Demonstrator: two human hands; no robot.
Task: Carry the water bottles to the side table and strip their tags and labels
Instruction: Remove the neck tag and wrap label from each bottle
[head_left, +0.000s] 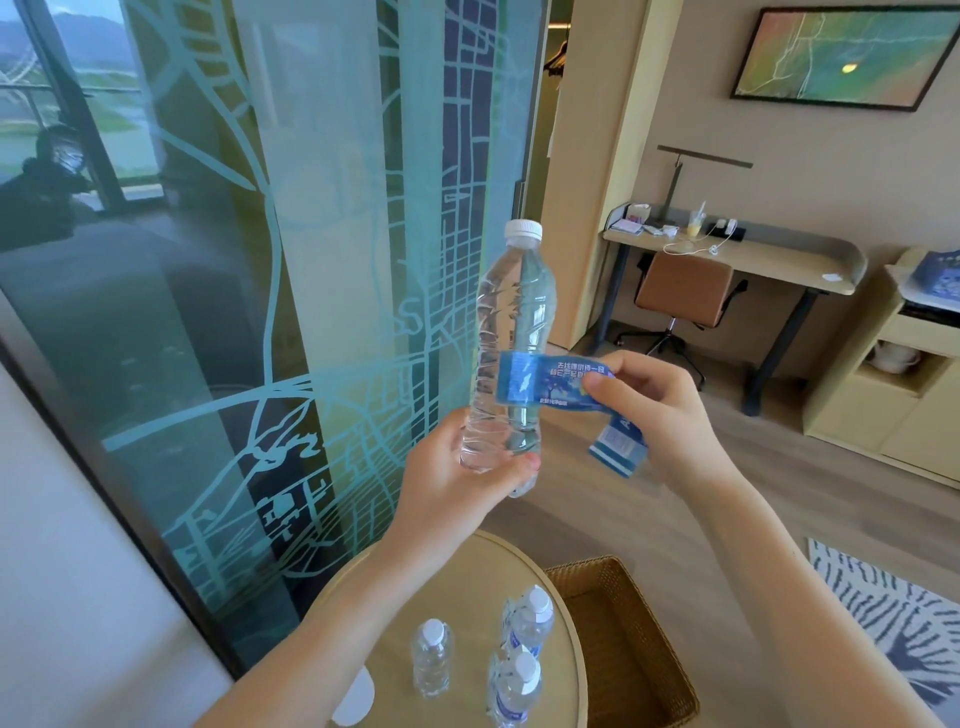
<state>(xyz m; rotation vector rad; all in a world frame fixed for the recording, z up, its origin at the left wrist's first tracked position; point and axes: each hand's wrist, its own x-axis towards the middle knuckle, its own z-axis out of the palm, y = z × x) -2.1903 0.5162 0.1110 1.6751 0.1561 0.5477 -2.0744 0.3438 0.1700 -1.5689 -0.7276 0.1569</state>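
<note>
Hands clamped: our left hand grips the upright bottle at its base; our right hand pinches the half-freed label, stretched sideways to the right.

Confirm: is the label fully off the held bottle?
No: one end of the blue label clings to the bottle, which the left hand grips at its base, while the right hand pinches the other end.

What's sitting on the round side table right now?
Three capped water bottles stand on the side table: an unlabelled bottle, a far labelled bottle and a near labelled bottle. The left forearm partly covers a white object at the near edge, which I cannot identify.
</note>
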